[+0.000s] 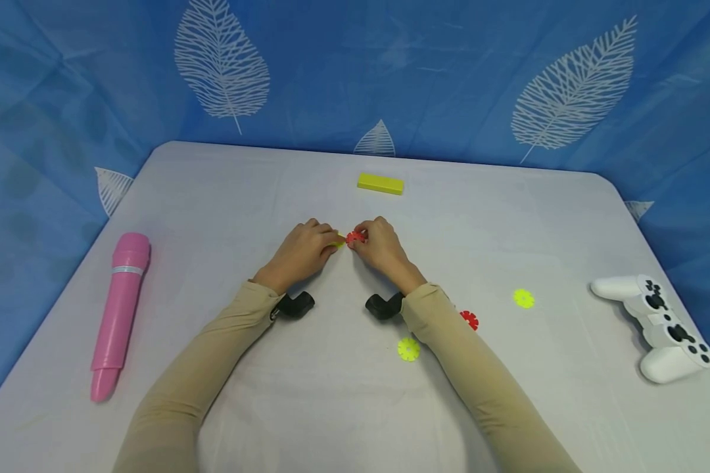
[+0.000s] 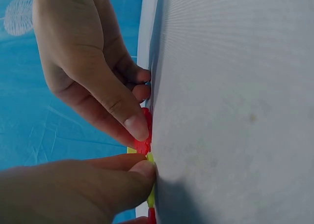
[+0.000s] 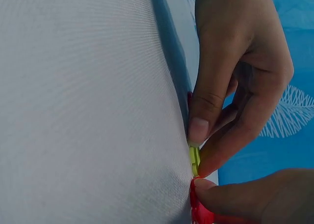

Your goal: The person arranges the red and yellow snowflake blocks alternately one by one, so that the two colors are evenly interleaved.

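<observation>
Over the middle of the table, my left hand (image 1: 302,253) pinches a yellow snowflake disc (image 3: 195,160) by its edge between thumb and fingers. Facing it, my right hand (image 1: 384,249) pinches a red snowflake disc (image 1: 355,237) with notched edges. The two discs meet edge to edge; whether their slots interlock I cannot tell. In the left wrist view another bit of red (image 2: 152,215) shows at the far side of the yellow disc, mostly hidden by the left fingers. Near the right forearm lie two loose yellow discs (image 1: 408,349) (image 1: 523,298) and a red disc (image 1: 469,320), partly covered by the sleeve.
A yellow block (image 1: 380,184) lies beyond the hands. At the left is a pink microphone-shaped object (image 1: 118,315), at the right a white game controller (image 1: 657,328). The white-covered table (image 1: 307,420) ends at a blue leaf-patterned curtain (image 1: 438,72).
</observation>
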The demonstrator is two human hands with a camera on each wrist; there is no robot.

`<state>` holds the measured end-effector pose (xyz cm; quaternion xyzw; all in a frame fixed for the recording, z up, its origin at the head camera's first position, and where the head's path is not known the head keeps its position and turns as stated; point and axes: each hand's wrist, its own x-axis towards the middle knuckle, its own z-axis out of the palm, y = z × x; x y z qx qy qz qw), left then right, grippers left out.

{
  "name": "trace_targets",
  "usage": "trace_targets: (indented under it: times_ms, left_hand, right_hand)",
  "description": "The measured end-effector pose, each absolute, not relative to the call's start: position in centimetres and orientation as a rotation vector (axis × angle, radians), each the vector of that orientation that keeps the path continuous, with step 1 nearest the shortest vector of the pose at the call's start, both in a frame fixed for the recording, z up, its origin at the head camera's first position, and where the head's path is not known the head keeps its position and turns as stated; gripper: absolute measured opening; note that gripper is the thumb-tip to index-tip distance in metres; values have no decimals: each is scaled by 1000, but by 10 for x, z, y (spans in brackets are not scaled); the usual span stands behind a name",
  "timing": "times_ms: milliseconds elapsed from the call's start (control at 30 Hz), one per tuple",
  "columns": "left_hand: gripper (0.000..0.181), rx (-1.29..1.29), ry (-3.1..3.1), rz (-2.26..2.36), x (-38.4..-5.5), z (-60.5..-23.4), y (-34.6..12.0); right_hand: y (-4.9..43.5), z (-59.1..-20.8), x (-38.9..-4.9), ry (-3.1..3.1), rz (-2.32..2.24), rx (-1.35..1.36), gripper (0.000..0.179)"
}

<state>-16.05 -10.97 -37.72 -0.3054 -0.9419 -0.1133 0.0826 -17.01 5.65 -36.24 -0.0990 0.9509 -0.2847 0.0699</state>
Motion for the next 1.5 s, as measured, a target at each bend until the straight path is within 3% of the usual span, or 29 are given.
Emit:
trace_targets:
  times_ms: [933, 1200, 1500]
  left_hand:
    - [21, -909, -2828, -320, -159, -376, -109]
    - [27, -909, -2840, -358, -159, -377, -107]
    - [38, -875, -2918, -389, -159, -374, -109]
  right_hand:
    - [65, -364, -158, 2855, -853, -347, 39]
    - [88, -355, -135, 2758, -863, -399, 42]
    - [116, -343, -95, 2614, -731, -653, 56]
